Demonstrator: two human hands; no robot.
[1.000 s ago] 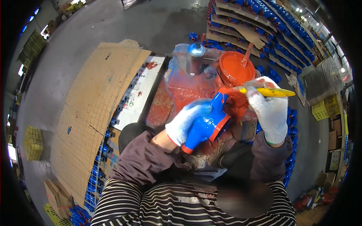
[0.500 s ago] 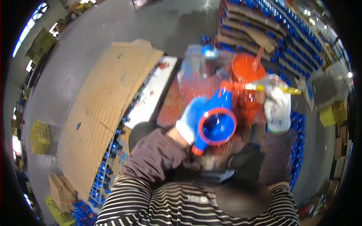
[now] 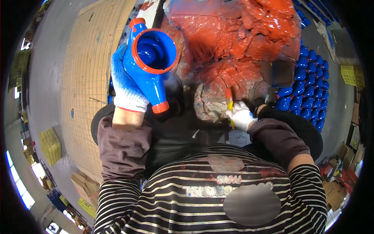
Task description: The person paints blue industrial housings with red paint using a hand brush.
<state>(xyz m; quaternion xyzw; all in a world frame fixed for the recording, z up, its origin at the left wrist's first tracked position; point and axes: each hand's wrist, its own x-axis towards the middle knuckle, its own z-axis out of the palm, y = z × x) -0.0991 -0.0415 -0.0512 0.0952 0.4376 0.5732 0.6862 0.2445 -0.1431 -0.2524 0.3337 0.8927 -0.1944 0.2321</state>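
My left hand (image 3: pixel 126 85), in a white knit glove stained blue, is closed around a glossy blue water meter body (image 3: pixel 155 86). The round mouth of the body faces up and shows a blue inside. Its rim and both threaded ends are orange-red. Lower and to the right, my right hand (image 3: pixel 241 117), in a white glove, grips a paintbrush (image 3: pixel 230 106) with a yellow handle and red bristles. The brush is apart from the meter body, over a paint-crusted lump (image 3: pixel 212 97) in front of my lap.
A heap thick with wet red paint (image 3: pixel 237 35) takes up the top middle. Rows of blue meter bodies (image 3: pixel 306 85) stand at the right. A large cardboard sheet (image 3: pixel 91 50) lies to the left. Yellow crates (image 3: pixel 50 145) sit on the floor farther out.
The view has tilted down toward my lap. My left hand has shifted left, turning the meter body. My right hand has come down nearer my lap with the brush, away from the body.
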